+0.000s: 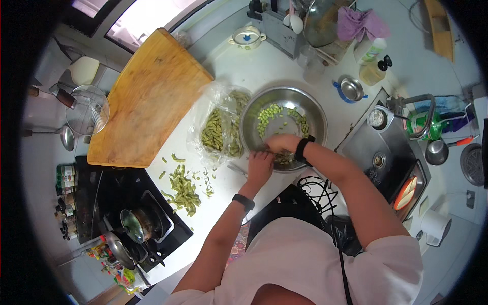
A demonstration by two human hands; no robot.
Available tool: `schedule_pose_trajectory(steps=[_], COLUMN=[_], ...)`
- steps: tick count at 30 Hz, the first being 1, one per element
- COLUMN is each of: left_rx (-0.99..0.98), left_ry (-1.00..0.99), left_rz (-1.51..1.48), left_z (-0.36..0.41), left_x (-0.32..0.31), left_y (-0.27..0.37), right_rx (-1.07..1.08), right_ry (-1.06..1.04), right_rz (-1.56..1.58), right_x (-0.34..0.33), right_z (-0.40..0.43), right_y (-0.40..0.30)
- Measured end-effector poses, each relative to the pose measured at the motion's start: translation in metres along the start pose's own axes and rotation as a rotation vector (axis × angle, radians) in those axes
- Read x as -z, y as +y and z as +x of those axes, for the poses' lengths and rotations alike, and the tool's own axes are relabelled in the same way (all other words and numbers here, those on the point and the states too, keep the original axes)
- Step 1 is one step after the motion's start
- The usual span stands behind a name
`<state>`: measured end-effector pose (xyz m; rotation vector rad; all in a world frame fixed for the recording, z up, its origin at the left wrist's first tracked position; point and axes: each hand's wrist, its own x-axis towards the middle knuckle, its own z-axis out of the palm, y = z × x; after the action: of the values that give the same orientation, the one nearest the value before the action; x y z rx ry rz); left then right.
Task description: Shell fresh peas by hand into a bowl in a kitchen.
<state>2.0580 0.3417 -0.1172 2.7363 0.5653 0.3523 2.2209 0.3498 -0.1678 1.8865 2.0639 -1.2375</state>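
Note:
A wide stainless steel bowl stands on the white counter, with shelled green beans along its inner far side. My right hand reaches over the right wall into the bowl, its fingers bent and partly hidden. At the near left rim, my left hand has its fingertips close to those of the right. Whatever is between the fingers is too small to make out. Brownish-green scraps lie in the bowl's near part, below my right wrist. Touching or nearly touching the bowl's left side is a clear plastic bag of green bean pods.
Loose pods are heaped on the counter between the bag and the black stove. A thick wooden board lies behind them. To the right are a steel sink and a small metal cup. Black cables hang by my waist.

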Motion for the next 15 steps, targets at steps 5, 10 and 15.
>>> schedule_pose_trajectory(steps=[5, 10, 15], left_rx=[0.005, 0.263, 0.631], left_ry=[0.014, 0.418, 0.356], left_rz=[-0.065, -0.386, 0.012], left_z=[-0.006, 0.009, 0.013], left_x=[-0.002, 0.017, 0.012], left_y=[-0.004, -0.041, -0.169], right_rx=[-0.023, -0.329, -0.195], right_ry=[0.686, 0.445, 0.214], right_rz=[-0.168, -0.188, 0.014], right_x=[0.047, 0.038, 0.005], right_z=[0.011, -0.045, -0.076], right_y=[0.012, 0.054, 0.012])
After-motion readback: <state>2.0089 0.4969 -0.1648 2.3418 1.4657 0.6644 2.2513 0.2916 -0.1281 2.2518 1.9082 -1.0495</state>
